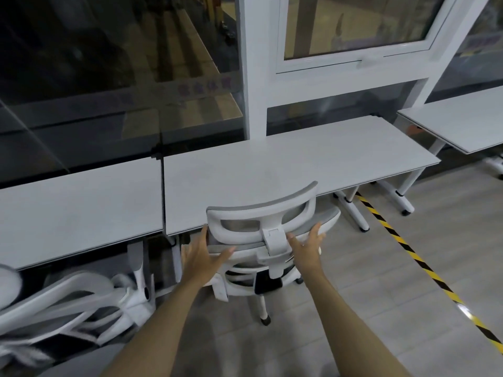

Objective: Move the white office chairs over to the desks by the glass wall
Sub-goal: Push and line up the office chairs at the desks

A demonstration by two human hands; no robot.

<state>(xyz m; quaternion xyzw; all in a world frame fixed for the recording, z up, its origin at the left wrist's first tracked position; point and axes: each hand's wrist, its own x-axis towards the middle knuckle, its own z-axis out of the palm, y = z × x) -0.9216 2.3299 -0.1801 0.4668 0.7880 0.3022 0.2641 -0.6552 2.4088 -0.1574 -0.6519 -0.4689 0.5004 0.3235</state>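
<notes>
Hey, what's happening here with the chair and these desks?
A person is pushing a white office chair up to the middle desk along the glass wall. The left hand and right hand rest open against the top of the backrest, one on each side of the headrest, neither closed in a grip. The chair's front is already at the desk edge. Another white chair sits at the neighbouring desk on the left.

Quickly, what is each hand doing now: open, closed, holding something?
Left hand: open, fingers spread against the left side of the chair back, not gripping.
Right hand: open, fingers spread at the chair back's right side, not closed on it.
</notes>
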